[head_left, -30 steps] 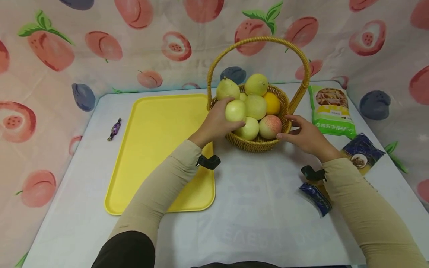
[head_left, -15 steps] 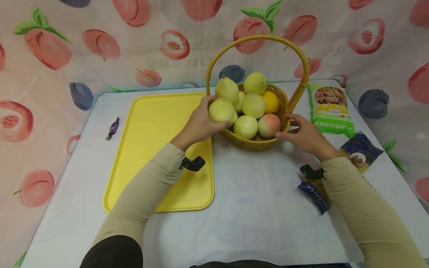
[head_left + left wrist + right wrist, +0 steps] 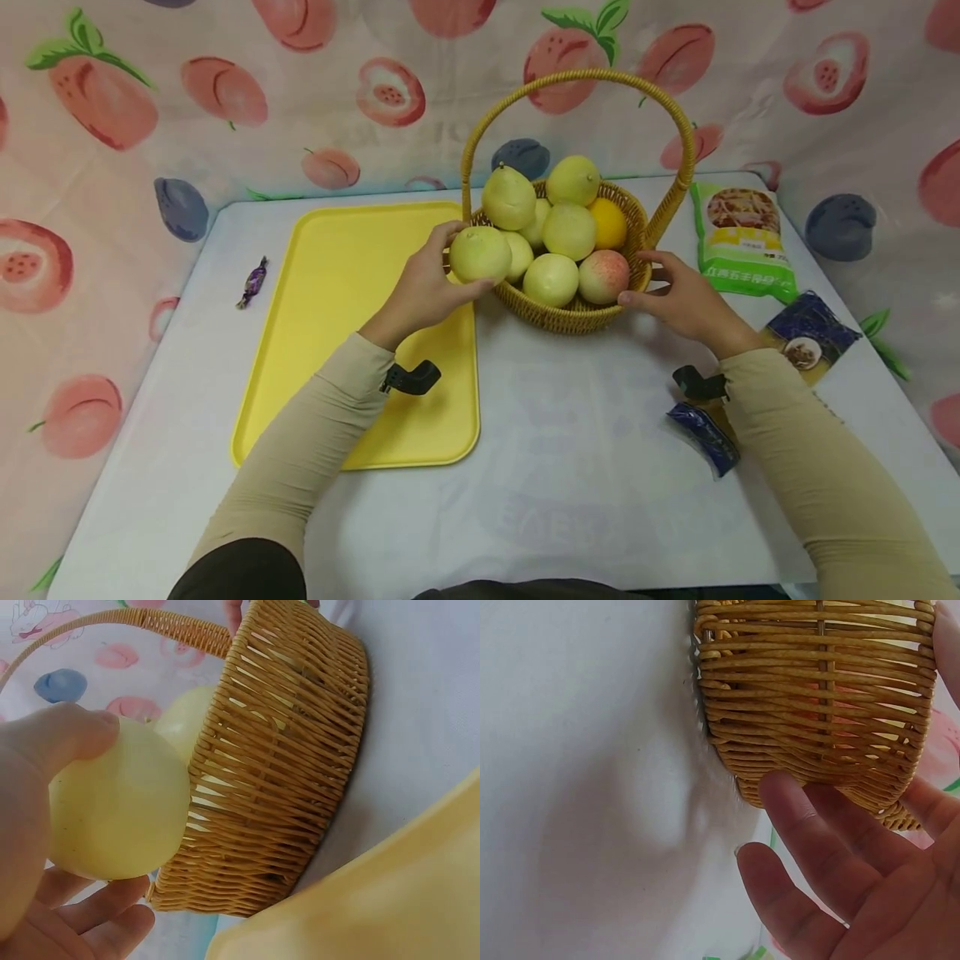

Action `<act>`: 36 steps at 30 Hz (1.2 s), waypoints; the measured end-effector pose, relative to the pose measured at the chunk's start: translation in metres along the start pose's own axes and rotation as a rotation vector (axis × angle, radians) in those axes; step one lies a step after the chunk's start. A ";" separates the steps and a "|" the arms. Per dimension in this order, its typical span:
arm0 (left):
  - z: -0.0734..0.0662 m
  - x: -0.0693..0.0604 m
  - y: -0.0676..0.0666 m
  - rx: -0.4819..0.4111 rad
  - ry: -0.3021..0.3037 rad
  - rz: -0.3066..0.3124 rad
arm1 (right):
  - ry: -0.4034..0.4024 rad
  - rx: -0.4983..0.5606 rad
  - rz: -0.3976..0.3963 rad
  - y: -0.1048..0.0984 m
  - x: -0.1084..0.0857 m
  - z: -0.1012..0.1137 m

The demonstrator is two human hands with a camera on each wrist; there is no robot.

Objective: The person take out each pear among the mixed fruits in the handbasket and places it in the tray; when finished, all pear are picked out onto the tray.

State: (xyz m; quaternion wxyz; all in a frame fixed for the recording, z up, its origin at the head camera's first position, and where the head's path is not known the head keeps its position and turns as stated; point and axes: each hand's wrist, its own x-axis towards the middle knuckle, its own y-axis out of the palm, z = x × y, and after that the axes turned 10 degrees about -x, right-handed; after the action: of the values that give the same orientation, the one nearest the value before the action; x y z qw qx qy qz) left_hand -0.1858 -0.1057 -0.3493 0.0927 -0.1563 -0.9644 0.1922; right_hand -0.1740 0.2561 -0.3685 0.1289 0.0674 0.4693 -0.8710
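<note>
A round yellow-green fruit [image 3: 480,255] is gripped by the left hand [image 3: 422,287] at the left rim of the wicker basket [image 3: 567,320]. In the left wrist view the thumb lies over this fruit [image 3: 120,802] and fingers curve beneath it, beside the basket's woven wall [image 3: 277,765]. Inside the basket sit several more yellow-green fruits, an orange [image 3: 608,223] and a pinkish peach [image 3: 603,277]. The right hand [image 3: 688,302] holds the basket's right rim; in the right wrist view some of its fingers [image 3: 810,840] touch the woven side.
A yellow tray [image 3: 360,275] lies left of the basket, partly under the left forearm. Beyond it is a purple-wrapped candy [image 3: 253,282]. At the right are a green food packet [image 3: 742,242], a dark blue packet [image 3: 813,333] and a small blue packet [image 3: 705,437]. The basket's handle [image 3: 577,77] arches high.
The left hand has moved left with a yellow-green fruit, from above the other fruits to the basket's left rim. The right hand has stayed at the right rim.
</note>
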 end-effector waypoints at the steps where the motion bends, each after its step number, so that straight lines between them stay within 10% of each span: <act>1: 0.001 0.000 -0.001 0.000 0.003 -0.001 | 0.001 -0.002 0.004 -0.001 0.000 0.001; 18: 0.016 -0.013 -0.026 0.062 0.010 -0.068 | 0.025 -0.016 0.034 -0.005 0.002 0.000; 36: 0.058 -0.013 -0.105 0.184 -0.171 -0.195 | 0.020 -0.008 0.041 -0.003 0.000 0.002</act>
State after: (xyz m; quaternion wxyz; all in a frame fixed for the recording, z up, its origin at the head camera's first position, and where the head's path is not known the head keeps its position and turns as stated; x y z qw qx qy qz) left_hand -0.2158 -0.2216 -0.3620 0.0423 -0.0359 -0.9577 0.2823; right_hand -0.1749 0.2563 -0.3650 0.1422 0.0851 0.4727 -0.8655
